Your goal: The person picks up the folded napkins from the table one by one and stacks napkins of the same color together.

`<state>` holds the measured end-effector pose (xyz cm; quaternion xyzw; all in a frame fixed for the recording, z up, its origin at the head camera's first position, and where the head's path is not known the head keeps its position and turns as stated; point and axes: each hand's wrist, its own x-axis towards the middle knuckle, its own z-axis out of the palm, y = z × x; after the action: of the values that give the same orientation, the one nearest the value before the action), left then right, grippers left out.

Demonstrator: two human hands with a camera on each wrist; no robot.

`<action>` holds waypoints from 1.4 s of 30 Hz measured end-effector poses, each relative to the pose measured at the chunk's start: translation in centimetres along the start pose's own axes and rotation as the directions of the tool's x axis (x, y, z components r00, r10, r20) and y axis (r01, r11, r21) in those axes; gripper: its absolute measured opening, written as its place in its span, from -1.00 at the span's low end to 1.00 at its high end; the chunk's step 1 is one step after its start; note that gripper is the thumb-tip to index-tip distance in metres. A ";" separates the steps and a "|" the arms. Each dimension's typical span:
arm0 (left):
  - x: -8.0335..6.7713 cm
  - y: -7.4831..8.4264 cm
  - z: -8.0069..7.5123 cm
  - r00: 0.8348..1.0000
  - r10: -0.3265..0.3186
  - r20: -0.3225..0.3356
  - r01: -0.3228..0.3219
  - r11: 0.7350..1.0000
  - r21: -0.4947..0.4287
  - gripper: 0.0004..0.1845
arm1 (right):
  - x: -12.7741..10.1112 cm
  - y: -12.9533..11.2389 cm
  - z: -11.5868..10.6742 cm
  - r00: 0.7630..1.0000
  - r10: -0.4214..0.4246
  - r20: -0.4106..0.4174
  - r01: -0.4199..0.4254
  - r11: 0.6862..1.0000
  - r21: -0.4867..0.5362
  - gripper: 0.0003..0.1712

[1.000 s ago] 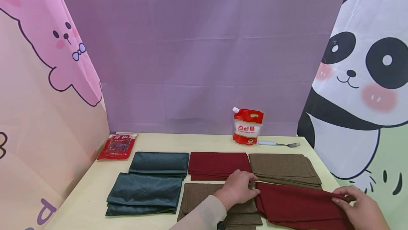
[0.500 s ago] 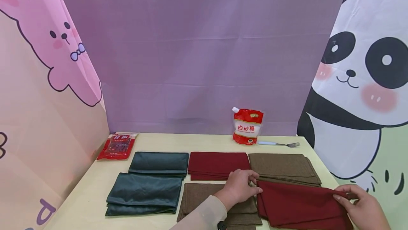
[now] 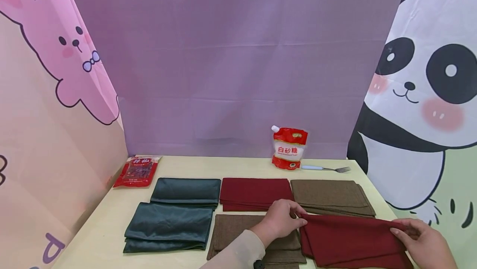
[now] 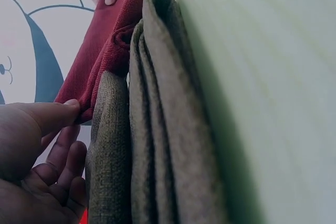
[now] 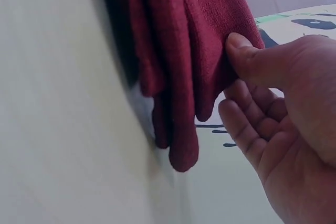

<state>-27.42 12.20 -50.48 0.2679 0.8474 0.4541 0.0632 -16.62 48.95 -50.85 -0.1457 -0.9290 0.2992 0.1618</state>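
Observation:
A folded dark red cloth (image 3: 354,240) lies at the front right in the head view. My left hand (image 3: 281,221) pinches its far left corner between thumb and fingers. At the far right corner, my right hand (image 3: 428,242) pinches the same cloth. The left wrist view shows the thumb (image 4: 58,111) on the red fabric, beside the layered edges of a folded brown cloth (image 4: 168,103). In the right wrist view several red folds (image 5: 178,66) hang down next to the right thumb (image 5: 244,51). The cloth's near edge is cut off by the frame.
Behind stand a folded red cloth (image 3: 255,192) and a folded brown cloth (image 3: 328,192). Another brown cloth (image 3: 234,227) lies under my left forearm. Two dark teal cloths (image 3: 186,190) are at left. A red packet (image 3: 138,171), sugar pouch (image 3: 290,149) and fork (image 3: 326,169) sit farther back.
The front red cloth's left corner has shifted slightly right with my left hand, and its far right edge has risen a little. Both hands keep their pinch. The other cloths stay put.

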 end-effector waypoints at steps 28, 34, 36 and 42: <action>-0.6 1.2 0.5 0.991 0.008 0.132 0.008 0.993 -0.117 -0.92 | 0.8 0.7 -0.2 0.948 0.099 0.303 -0.169 0.962 0.213 -0.35; -0.6 1.2 0.9 0.987 -0.009 0.163 0.035 0.987 -0.154 -0.85 | 0.5 0.4 0.1 0.951 0.074 0.300 -0.154 0.956 0.251 -0.29; -0.6 1.1 0.9 0.985 -0.018 0.170 0.048 0.984 -0.171 -0.81 | 0.3 0.3 0.2 0.959 0.047 0.279 -0.122 0.958 0.258 -0.33; -0.7 0.9 0.8 0.981 -0.021 0.194 0.073 0.961 -0.265 -0.68 | -0.2 0.3 0.3 0.972 -0.052 0.228 -0.028 0.942 0.335 -0.53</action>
<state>-26.18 12.84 -50.35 0.2783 0.7736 0.5365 0.1902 -16.45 48.94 -51.27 -0.0741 -0.8777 0.4674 0.0758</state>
